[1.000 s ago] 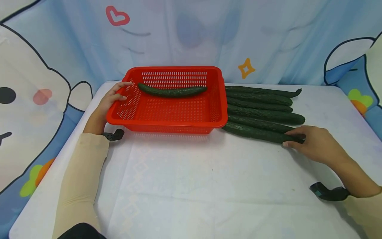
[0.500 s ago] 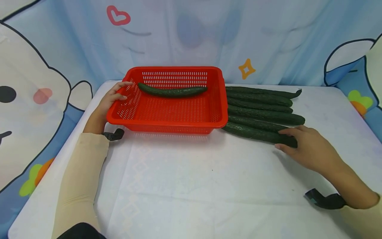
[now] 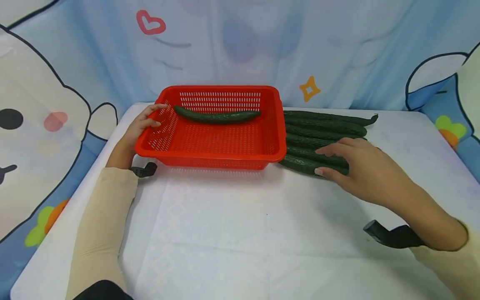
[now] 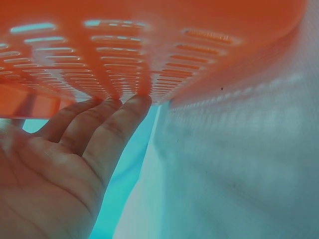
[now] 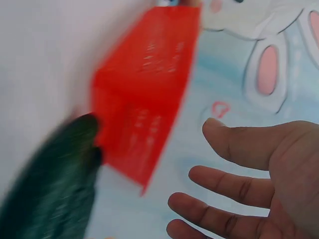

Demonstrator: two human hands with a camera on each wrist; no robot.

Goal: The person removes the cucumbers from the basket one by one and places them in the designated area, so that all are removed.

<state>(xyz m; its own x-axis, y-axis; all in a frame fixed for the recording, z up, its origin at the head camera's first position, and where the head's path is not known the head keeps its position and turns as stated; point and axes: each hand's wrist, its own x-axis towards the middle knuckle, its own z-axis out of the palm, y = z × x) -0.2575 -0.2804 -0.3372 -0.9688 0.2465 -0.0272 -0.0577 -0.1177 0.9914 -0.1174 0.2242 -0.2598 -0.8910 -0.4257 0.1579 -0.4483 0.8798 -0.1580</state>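
A red plastic basket with slotted walls stands at the back of the table, and one cucumber lies inside it along the far side. My left hand grips the basket's left rim; in the left wrist view, fingers press against the slotted outside wall. To the right of the basket lie several cucumbers side by side, their left ends hidden behind it. Over the nearest ones hovers my right hand, thumb and fingers spread apart with nothing between them. The right wrist view shows one cucumber's end close by.
A white cloth covers the table. Behind it hangs a blue printed curtain with cartoon figures. A black wrist camera juts out below my right wrist, and another below the left.
My right hand has let go of the nearest cucumber's right end, slid left along it and risen above the row. The left hand and the basket have stayed put.
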